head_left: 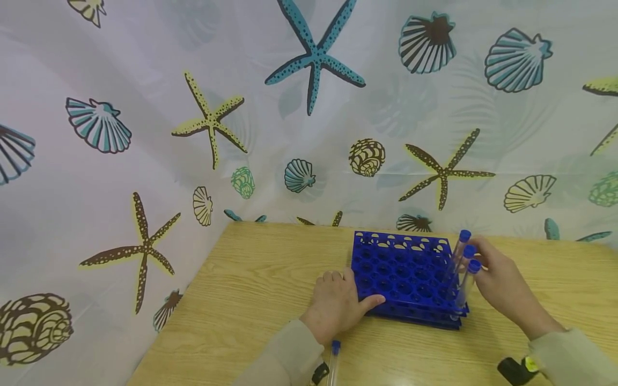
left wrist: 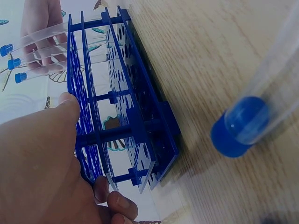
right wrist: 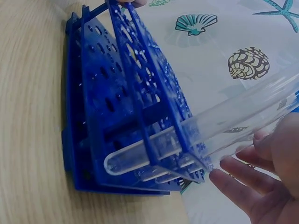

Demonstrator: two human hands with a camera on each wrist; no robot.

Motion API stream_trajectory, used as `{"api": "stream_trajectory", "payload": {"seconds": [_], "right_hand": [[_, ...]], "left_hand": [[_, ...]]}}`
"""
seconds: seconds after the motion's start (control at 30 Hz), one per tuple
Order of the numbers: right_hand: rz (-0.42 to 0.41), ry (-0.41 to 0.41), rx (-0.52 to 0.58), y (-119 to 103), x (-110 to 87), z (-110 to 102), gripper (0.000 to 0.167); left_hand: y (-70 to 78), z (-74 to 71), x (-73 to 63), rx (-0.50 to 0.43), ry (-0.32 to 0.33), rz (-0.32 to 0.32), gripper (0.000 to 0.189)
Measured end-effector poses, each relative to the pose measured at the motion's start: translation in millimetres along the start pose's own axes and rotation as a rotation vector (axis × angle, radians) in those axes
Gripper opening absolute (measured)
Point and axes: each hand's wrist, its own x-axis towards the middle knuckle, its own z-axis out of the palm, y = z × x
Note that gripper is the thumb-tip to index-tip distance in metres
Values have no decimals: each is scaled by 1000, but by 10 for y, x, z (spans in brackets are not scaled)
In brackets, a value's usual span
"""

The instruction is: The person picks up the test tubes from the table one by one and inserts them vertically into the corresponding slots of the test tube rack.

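Observation:
A blue test tube rack stands on the table. My left hand grips its left end, thumb over the top front edge; in the left wrist view its fingertips curl round that end. Three clear test tubes with blue caps stand in the rack's right end: a near tube, a middle one and a far one. My right hand is just right of them, its fingers loosely extended beside the tubes. The near tube's rounded bottom shows between the rack's tiers.
Another blue-capped test tube is in front of the rack, beside my left wrist. A black object with a yellow-green part is by my right sleeve. A curtain printed with shells and starfish hangs behind the wooden table.

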Motion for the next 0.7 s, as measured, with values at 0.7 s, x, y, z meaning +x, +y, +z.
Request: {"api": "stream_trajectory", "payload": {"seconds": [0.7], "right_hand": [[54,-104,-11,92,-389,82,19]], "left_hand": [[-1,-3,-41,14,44,18,86]]}}
